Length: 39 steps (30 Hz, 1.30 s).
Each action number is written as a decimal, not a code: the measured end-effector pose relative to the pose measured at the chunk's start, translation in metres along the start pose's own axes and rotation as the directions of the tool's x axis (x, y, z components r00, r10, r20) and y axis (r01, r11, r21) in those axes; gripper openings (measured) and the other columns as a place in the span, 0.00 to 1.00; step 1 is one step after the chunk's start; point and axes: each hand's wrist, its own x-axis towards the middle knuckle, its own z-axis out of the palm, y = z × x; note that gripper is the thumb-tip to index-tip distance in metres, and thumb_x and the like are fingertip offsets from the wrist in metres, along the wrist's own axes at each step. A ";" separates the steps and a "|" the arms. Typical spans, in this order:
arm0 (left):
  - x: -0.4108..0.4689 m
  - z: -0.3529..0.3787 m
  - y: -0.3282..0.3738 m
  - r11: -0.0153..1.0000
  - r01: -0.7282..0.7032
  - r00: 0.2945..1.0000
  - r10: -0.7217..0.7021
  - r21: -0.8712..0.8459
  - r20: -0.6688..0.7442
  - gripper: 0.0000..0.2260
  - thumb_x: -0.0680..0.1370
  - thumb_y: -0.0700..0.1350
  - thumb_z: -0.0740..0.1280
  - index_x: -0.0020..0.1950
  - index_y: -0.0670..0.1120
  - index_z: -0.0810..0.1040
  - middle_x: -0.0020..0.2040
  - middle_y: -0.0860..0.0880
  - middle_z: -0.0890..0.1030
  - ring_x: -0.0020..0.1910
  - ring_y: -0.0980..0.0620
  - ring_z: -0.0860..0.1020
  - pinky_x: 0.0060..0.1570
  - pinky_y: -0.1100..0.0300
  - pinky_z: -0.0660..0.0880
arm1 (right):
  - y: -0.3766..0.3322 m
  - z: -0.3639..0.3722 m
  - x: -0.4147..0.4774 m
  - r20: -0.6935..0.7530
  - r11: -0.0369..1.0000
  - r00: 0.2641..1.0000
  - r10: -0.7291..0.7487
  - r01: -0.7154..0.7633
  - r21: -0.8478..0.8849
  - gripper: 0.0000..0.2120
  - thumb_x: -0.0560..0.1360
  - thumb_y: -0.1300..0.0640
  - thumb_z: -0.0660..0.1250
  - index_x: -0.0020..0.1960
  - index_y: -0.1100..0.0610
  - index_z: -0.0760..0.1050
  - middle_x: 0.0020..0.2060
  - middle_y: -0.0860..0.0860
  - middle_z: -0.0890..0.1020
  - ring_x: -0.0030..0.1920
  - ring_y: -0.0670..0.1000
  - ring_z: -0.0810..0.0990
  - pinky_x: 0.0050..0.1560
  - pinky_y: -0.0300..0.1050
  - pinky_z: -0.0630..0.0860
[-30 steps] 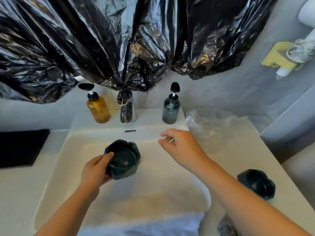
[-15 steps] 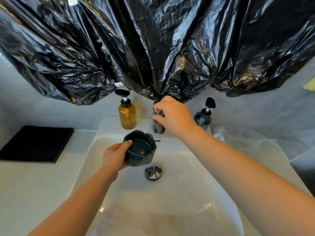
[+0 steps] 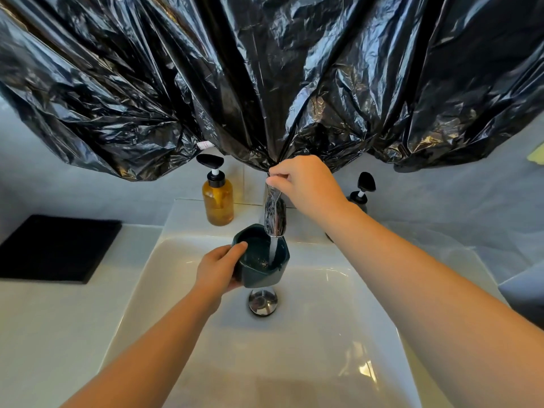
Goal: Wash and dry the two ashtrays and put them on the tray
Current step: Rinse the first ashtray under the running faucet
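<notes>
My left hand point(image 3: 217, 269) grips a dark green ashtray point(image 3: 262, 260) by its left wall and holds it over the white sink point(image 3: 323, 334), under the chrome tap point(image 3: 275, 214). A thin stream of water runs from the spout into the ashtray, where small specks lie on the bottom. My right hand point(image 3: 303, 184) pinches the tap's lever at the top, just under the hanging black plastic. The second ashtray is out of view. A flat black tray point(image 3: 56, 248) lies on the counter at the left.
Black plastic sheeting point(image 3: 265, 78) hangs low over the sink's back. An amber pump bottle point(image 3: 217, 198) stands left of the tap, a dark pump bottle point(image 3: 362, 192) right of it, partly behind my arm. The chrome drain plug point(image 3: 263, 301) sits below the ashtray.
My right hand went from the sink's rim up to the tap lever, and water now runs. My left hand carried the ashtray under the spout. The view shifted left, hiding the second ashtray.
</notes>
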 end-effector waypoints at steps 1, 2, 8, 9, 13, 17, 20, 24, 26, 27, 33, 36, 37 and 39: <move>-0.001 0.000 0.000 1.000 -0.001 1.000 0.001 0.010 0.004 0.05 0.77 0.49 0.68 0.46 0.48 0.80 0.48 0.42 0.84 0.49 0.42 0.83 0.46 0.49 0.82 | 0.000 0.000 0.000 0.001 1.000 1.000 0.015 -0.015 0.011 0.13 0.78 0.55 0.66 0.43 0.65 0.81 0.37 0.58 0.82 0.39 0.55 0.78 0.43 0.50 0.74; -0.001 0.000 -0.001 1.000 -0.002 1.000 0.002 0.022 0.006 0.05 0.77 0.49 0.68 0.46 0.49 0.79 0.49 0.42 0.84 0.49 0.42 0.83 0.46 0.49 0.82 | 0.000 0.001 0.000 -0.003 0.999 1.000 0.024 -0.024 0.025 0.13 0.78 0.55 0.66 0.44 0.65 0.81 0.37 0.58 0.82 0.39 0.56 0.78 0.44 0.50 0.75; -0.006 -0.003 -0.013 0.998 0.007 1.000 -0.007 0.055 0.015 0.04 0.78 0.49 0.67 0.47 0.50 0.79 0.49 0.43 0.83 0.49 0.43 0.82 0.43 0.52 0.82 | 0.000 0.020 -0.041 -0.130 0.968 0.978 0.161 -0.131 0.213 0.20 0.80 0.51 0.64 0.69 0.56 0.73 0.64 0.51 0.78 0.58 0.49 0.79 0.60 0.47 0.75; -0.006 -0.003 -0.016 0.998 0.015 1.000 -0.016 0.054 0.021 0.05 0.78 0.49 0.67 0.48 0.49 0.79 0.50 0.43 0.83 0.50 0.42 0.82 0.43 0.52 0.82 | 0.001 0.025 -0.056 -0.157 0.962 0.971 0.179 -0.139 0.234 0.20 0.80 0.51 0.63 0.70 0.55 0.72 0.65 0.50 0.77 0.56 0.47 0.78 0.60 0.45 0.75; -0.002 -0.003 -0.028 0.998 0.028 0.998 -0.032 0.055 0.063 0.07 0.78 0.49 0.67 0.51 0.47 0.79 0.50 0.42 0.83 0.48 0.43 0.83 0.42 0.53 0.82 | 0.023 0.055 -0.112 -0.127 0.918 0.932 0.339 -0.298 0.262 0.16 0.81 0.51 0.61 0.65 0.54 0.75 0.59 0.49 0.79 0.54 0.47 0.78 0.56 0.42 0.75; 0.007 0.003 -0.043 0.998 0.009 0.990 -0.018 0.067 0.138 0.11 0.78 0.50 0.66 0.55 0.44 0.77 0.52 0.42 0.82 0.50 0.42 0.82 0.44 0.51 0.82 | 0.046 0.096 -0.139 0.152 0.714 0.808 0.569 -0.578 0.395 0.17 0.80 0.46 0.60 0.62 0.54 0.76 0.57 0.49 0.80 0.56 0.49 0.79 0.59 0.48 0.76; 0.021 0.007 -0.049 0.999 -0.038 0.981 0.031 0.035 0.189 0.14 0.78 0.50 0.66 0.59 0.42 0.76 0.53 0.42 0.83 0.50 0.42 0.83 0.46 0.49 0.82 | 0.048 0.119 -0.140 0.343 0.416 0.706 0.619 -0.666 0.619 0.16 0.82 0.45 0.56 0.60 0.53 0.75 0.57 0.54 0.81 0.54 0.56 0.82 0.54 0.50 0.81; 0.040 0.010 -0.052 0.996 -0.089 0.974 0.092 -0.026 0.205 0.15 0.78 0.51 0.67 0.60 0.44 0.75 0.55 0.43 0.83 0.53 0.42 0.82 0.44 0.51 0.82 | 0.043 0.133 -0.129 0.410 0.231 0.731 0.545 -0.601 0.766 0.18 0.82 0.42 0.53 0.58 0.51 0.77 0.55 0.56 0.81 0.53 0.58 0.83 0.48 0.51 0.83; 0.045 0.010 -0.055 0.995 -0.092 0.975 0.099 -0.046 0.201 0.14 0.78 0.51 0.66 0.61 0.46 0.74 0.57 0.43 0.82 0.55 0.41 0.81 0.45 0.52 0.82 | 0.040 0.139 -0.124 0.390 0.247 0.761 0.517 -0.570 0.784 0.16 0.82 0.43 0.53 0.53 0.50 0.77 0.52 0.54 0.82 0.51 0.56 0.83 0.43 0.48 0.83; 0.047 0.009 -0.056 0.995 -0.084 0.974 0.095 -0.060 0.208 0.15 0.78 0.51 0.66 0.62 0.46 0.74 0.58 0.42 0.81 0.56 0.41 0.80 0.46 0.51 0.82 | 0.039 0.142 -0.122 0.373 0.256 0.770 0.517 -0.555 0.791 0.16 0.82 0.44 0.53 0.51 0.50 0.76 0.50 0.53 0.83 0.50 0.55 0.83 0.40 0.47 0.82; 0.036 0.001 -0.057 0.997 -0.049 0.937 0.068 -0.063 0.344 0.17 0.78 0.54 0.65 0.63 0.47 0.71 0.59 0.40 0.79 0.54 0.39 0.80 0.37 0.51 0.82 | 0.035 0.157 -0.124 0.266 0.189 0.745 0.612 -0.463 0.866 0.12 0.82 0.48 0.57 0.46 0.53 0.73 0.42 0.54 0.81 0.45 0.54 0.81 0.40 0.50 0.81; 0.025 0.001 -0.053 0.996 -0.075 0.930 0.055 0.042 0.362 0.16 0.79 0.56 0.62 0.60 0.48 0.68 0.59 0.40 0.77 0.53 0.39 0.80 0.34 0.53 0.81 | 0.031 0.158 -0.123 0.185 0.235 0.752 0.633 -0.414 0.880 0.13 0.82 0.48 0.55 0.48 0.53 0.74 0.45 0.55 0.82 0.48 0.55 0.81 0.44 0.52 0.81; 0.025 0.001 -0.052 0.996 -0.075 0.932 0.049 0.057 0.360 0.16 0.79 0.56 0.63 0.60 0.47 0.67 0.58 0.39 0.77 0.51 0.39 0.80 0.34 0.53 0.81 | 0.030 0.159 -0.123 0.169 0.237 0.752 0.637 -0.399 0.886 0.13 0.82 0.48 0.55 0.47 0.52 0.74 0.45 0.55 0.81 0.49 0.56 0.81 0.44 0.52 0.81; 0.027 0.002 -0.052 0.995 -0.080 0.937 0.057 0.055 0.345 0.18 0.78 0.53 0.66 0.63 0.45 0.68 0.58 0.38 0.78 0.49 0.40 0.82 0.35 0.53 0.81 | 0.028 0.160 -0.123 0.165 0.219 0.752 0.638 -0.384 0.897 0.13 0.83 0.48 0.54 0.47 0.52 0.74 0.47 0.56 0.81 0.49 0.56 0.81 0.45 0.53 0.81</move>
